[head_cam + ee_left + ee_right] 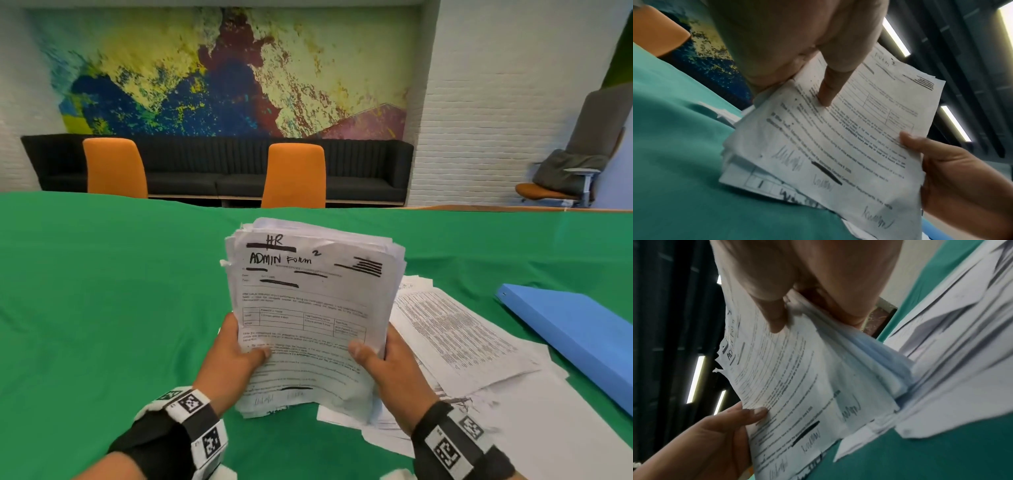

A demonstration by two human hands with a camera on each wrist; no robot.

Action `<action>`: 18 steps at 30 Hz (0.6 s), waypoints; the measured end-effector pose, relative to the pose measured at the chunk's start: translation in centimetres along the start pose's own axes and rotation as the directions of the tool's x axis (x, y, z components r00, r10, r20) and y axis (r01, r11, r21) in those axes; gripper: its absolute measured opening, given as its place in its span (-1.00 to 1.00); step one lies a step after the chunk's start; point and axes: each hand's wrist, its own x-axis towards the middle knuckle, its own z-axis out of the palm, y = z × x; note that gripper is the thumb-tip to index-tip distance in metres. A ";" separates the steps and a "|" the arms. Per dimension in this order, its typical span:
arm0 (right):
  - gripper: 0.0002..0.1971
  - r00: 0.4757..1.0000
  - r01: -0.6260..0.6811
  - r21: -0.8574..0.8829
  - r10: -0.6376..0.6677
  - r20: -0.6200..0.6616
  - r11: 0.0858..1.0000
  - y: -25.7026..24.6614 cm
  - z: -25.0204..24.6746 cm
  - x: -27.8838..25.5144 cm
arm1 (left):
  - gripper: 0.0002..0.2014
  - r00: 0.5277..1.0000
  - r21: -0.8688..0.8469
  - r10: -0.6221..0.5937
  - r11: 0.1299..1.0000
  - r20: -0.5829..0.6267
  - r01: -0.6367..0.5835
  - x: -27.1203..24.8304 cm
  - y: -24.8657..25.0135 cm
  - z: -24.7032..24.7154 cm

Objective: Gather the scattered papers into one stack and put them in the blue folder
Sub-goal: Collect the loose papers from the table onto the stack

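Head view: a person holds a thick stack of papers (pixel 308 308) upright over a green-covered table (pixel 102 291), its bottom edge at or just above the cloth, the top sheet hand-lettered "HR" and "ADMIN FORM". The left hand (pixel 236 356) and the right hand (pixel 387 363) clamp the stack's two long sides, thumbs on the front sheet, fingers curled behind. To the right, more loose sheets (pixel 455 335) lie fanned on the cloth, and beyond them the closed blue folder (pixel 579 335) lies flat near the table's right edge. Two orange chairs (pixel 294 174) and a dark sofa stand past the table.

Left wrist view: the left thumb presses the front page of the stack (pixel 838 138) while the right hand (pixel 962 178) pinches the opposite edge; lower sheets poke out unevenly at the bottom.

Right wrist view: the right thumb and fingers grip the stack's (pixel 797 378) splayed side edge, with the left hand (pixel 715 434) gripping the far side; the loose sheets (pixel 951 353) lie just beside, blurred.

The step in hand looks like squaring the gathered stack. Gathering seems only part done: the next move likely calls for collecting the remaining sheets, evening the edges, then opening the folder.
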 end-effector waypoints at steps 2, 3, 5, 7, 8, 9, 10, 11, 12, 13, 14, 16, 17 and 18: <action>-0.84 0.998 -0.053 -0.031 0.052 -0.031 0.998 -0.3 0.0 0.5 | -0.50 1.000 0.012 0.010 1.000 0.020 -0.011 0.1 0.3 0.0; -0.86 0.996 -0.066 -0.046 0.063 -0.064 0.997 -0.7 -0.3 0.8 | -0.52 0.999 0.019 0.020 1.000 0.036 -0.020 0.3 0.6 0.0; -0.91 0.986 -0.075 -0.060 0.065 -0.154 0.995 -1.6 -1.9 1.6 | -0.48 0.996 0.022 0.024 0.999 0.087 -0.026 0.8 1.5 0.0; -0.90 0.961 -0.080 -0.049 0.064 -0.271 0.996 -2.6 -4.8 2.4 | -0.47 0.993 0.039 0.000 0.999 0.115 -0.005 1.9 2.9 -0.3; -0.85 0.942 -0.079 -0.031 0.064 -0.331 0.996 -3.0 -6.7 2.6 | -0.51 0.992 0.060 -0.023 0.998 0.122 0.016 2.5 3.7 -0.6; -0.79 0.918 -0.080 -0.009 0.070 -0.391 0.997 -3.2 -8.9 2.7 | -0.56 0.990 0.092 -0.049 0.995 0.129 0.037 3.2 4.3 -1.1; -0.74 0.891 -0.076 0.007 0.071 -0.448 0.997 -3.3 -11.2 2.8 | -0.63 0.989 0.150 -0.068 0.988 0.132 0.048 3.9 4.7 -1.7; -0.71 0.861 -0.083 0.011 0.077 -0.502 0.996 -3.0 -13.5 2.6 | -0.69 0.986 0.234 -0.091 0.971 0.138 0.056 4.7 4.9 -2.5; -0.68 0.830 -0.099 0.033 0.101 -0.548 0.995 -2.3 -15.6 2.3 | -0.75 0.982 0.330 -0.118 0.942 0.147 0.064 5.5 4.8 -3.2; -0.66 0.804 -0.110 0.085 0.139 -0.578 0.990 -1.6 -17.2 1.7 | -0.79 0.976 0.429 -0.156 0.900 0.149 0.078 6.4 4.5 -3.8; -0.67 0.789 -0.115 0.152 0.184 -0.587 0.982 -0.9 -18.4 1.0 | -0.81 0.968 0.511 -0.200 0.854 0.152 0.096 7.1 4.2 -4.2; -0.53 0.776 -0.172 0.236 0.279 -0.566 0.956 1.3 -19.8 -0.4 | -0.85 0.954 0.659 -0.272 0.742 0.127 0.124 8.6 3.5 -4.3; -0.32 0.778 -0.220 0.260 0.330 -0.535 0.940 2.9 -20.5 -0.5 | -0.86 0.951 0.727 -0.291 0.675 0.106 0.126 9.5 3.1 -4.1; -0.23 0.781 -0.256 0.291 0.375 -0.500 0.922 4.1 -20.6 -0.6 | -0.84 0.947 0.786 -0.306 0.607 0.093 0.119 10.3 2.7 -3.8</action>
